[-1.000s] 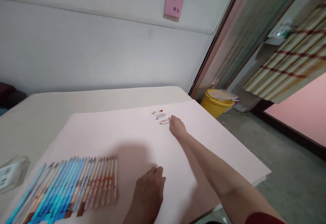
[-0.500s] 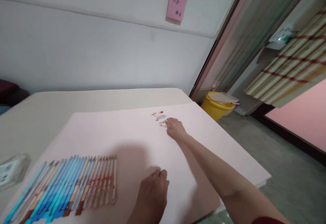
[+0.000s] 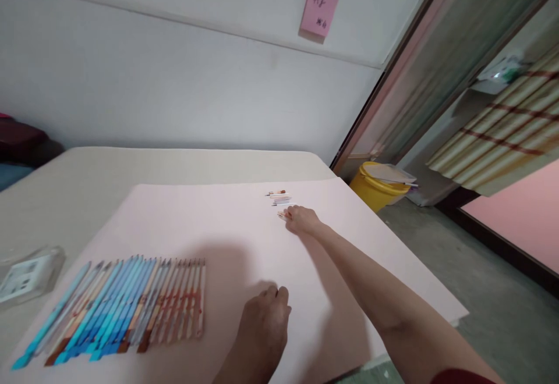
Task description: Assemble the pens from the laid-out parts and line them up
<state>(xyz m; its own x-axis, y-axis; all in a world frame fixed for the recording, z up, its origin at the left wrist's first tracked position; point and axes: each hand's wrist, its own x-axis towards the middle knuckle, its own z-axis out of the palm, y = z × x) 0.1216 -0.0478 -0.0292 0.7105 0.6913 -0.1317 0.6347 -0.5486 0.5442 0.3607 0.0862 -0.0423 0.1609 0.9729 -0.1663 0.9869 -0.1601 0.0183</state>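
My right hand (image 3: 302,219) reaches to the far part of the pale pink sheet (image 3: 183,215). Its fingers are closed on a couple of slim pens (image 3: 283,215), whose orange-and-white ends stick out to the left; the rest is hidden by the hand. Just beyond lie a few more pens, one with a brown end (image 3: 276,192) and a greyish group (image 3: 282,201). My left hand (image 3: 265,320) rests near the sheet's front with its fingers curled in and no object showing. To its left, a neat row of several pens (image 3: 131,308) in blue, brown, grey and reddish lies side by side.
A clear plastic box (image 3: 32,273) with a white label sits on the cream table (image 3: 87,192) at the left. Beyond the right edge, a yellow bin (image 3: 373,189) stands on the floor. A pink note (image 3: 320,9) is taped to the wall behind.
The fingers of my right hand have closed around the nearest pens, which now lie closer together and angled. My left hand has hardly moved. The view has shifted slightly.
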